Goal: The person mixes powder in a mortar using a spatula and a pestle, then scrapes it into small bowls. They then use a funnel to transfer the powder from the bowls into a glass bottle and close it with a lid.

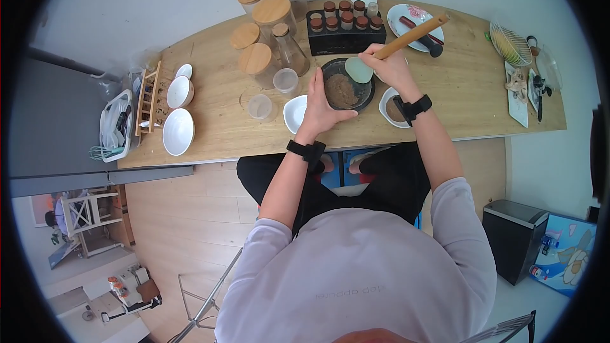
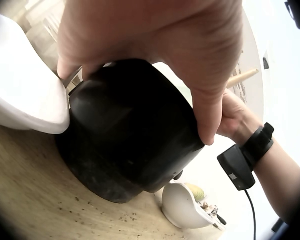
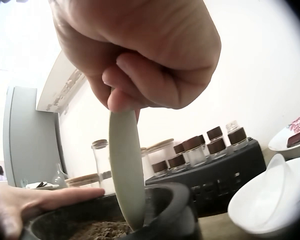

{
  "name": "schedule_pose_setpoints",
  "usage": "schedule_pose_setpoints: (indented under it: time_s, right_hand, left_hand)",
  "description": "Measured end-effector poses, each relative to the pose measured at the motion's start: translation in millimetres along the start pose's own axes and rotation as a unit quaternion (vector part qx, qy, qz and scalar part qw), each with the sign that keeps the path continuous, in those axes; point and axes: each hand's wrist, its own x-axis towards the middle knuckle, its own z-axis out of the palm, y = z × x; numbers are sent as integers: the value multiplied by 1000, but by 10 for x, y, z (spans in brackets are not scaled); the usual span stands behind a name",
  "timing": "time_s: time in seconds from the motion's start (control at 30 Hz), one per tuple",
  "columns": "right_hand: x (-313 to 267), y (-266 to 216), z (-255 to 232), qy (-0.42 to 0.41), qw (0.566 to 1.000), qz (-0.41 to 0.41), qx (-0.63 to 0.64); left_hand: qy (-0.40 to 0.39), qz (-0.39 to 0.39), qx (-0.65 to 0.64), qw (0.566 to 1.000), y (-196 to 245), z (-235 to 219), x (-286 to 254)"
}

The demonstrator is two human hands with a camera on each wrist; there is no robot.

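A black mortar (image 2: 135, 125) holding brown powder (image 1: 341, 91) stands near the table's front edge. My left hand (image 1: 323, 107) grips its rim from the left, the thumb at the near side. My right hand (image 1: 393, 70) is curled round the handle of a spatula with a wooden shaft (image 1: 413, 35) and a pale green blade (image 3: 126, 167). The blade's tip is down inside the mortar, by the inner wall beside the powder.
White bowls stand left (image 1: 296, 114) and right (image 1: 395, 109) of the mortar, the right one holding brown powder. Behind are a black rack (image 1: 346, 42) of small jars, wooden-lidded canisters (image 1: 257, 59) and a floral plate (image 1: 406, 16). More bowls (image 1: 178, 132) are at the far left.
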Motion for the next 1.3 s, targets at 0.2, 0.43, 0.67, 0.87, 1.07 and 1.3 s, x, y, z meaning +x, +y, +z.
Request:
schedule_pose_setpoints:
  time_s: [0.2, 0.43, 0.67, 0.87, 1.07, 1.3]
  right_hand:
    - [-12, 131, 106, -107, 985, 87, 101]
    - [34, -17, -82, -189, 979, -67, 36]
    - [-31, -182, 18, -57, 988, 11, -144]
    - [-124, -55, 351, 42, 992, 113, -23]
    - [-175, -459, 206, 5, 999, 44, 5]
    - [-153, -128, 370, -19, 999, 47, 1]
  left_hand:
    - [-2, 2, 5, 1000, 2, -8, -3]
    - [1, 11, 15, 1000, -25, 4, 2]
    - [-6, -2, -1, 1000, -7, -3, -1]
    - [-12, 2, -12, 1000, -21, -5, 0]
    - [-12, -1, -8, 1000, -20, -4, -6]
    - [-11, -16, -12, 1000, -2, -10, -6]
